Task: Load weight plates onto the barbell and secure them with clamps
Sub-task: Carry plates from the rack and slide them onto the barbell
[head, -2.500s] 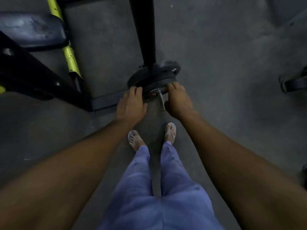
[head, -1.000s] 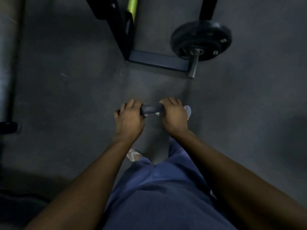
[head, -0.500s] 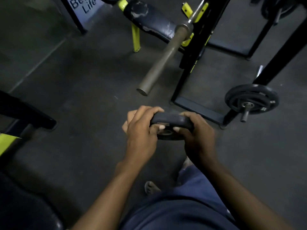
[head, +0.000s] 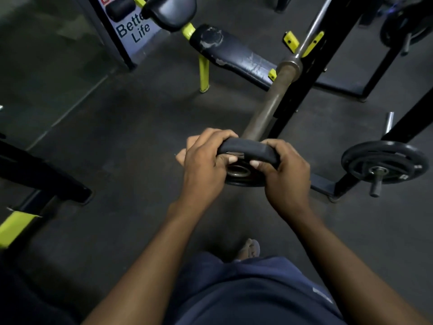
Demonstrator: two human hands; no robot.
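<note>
Gripping: left hand (head: 202, 161) and right hand (head: 287, 170) each curled a grip on opposite rim edges of the weight plate (head: 248, 152) | plate was tilted, bore facing the bare barbell sleeve (head: 269, 107) just beyond, likely to line the hole up | barbell sat racked over the bench (head: 234, 56) | spare plates (head: 384, 161) hung on a peg at right | no clamps seen.

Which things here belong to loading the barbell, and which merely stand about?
Belong to the job:
small black round weight plate, gripped by left hand and right hand
bare grey steel barbell sleeve

Standing about:
worn black padded bench
black plates stored on a rack peg
white "Better Life" sign
</note>
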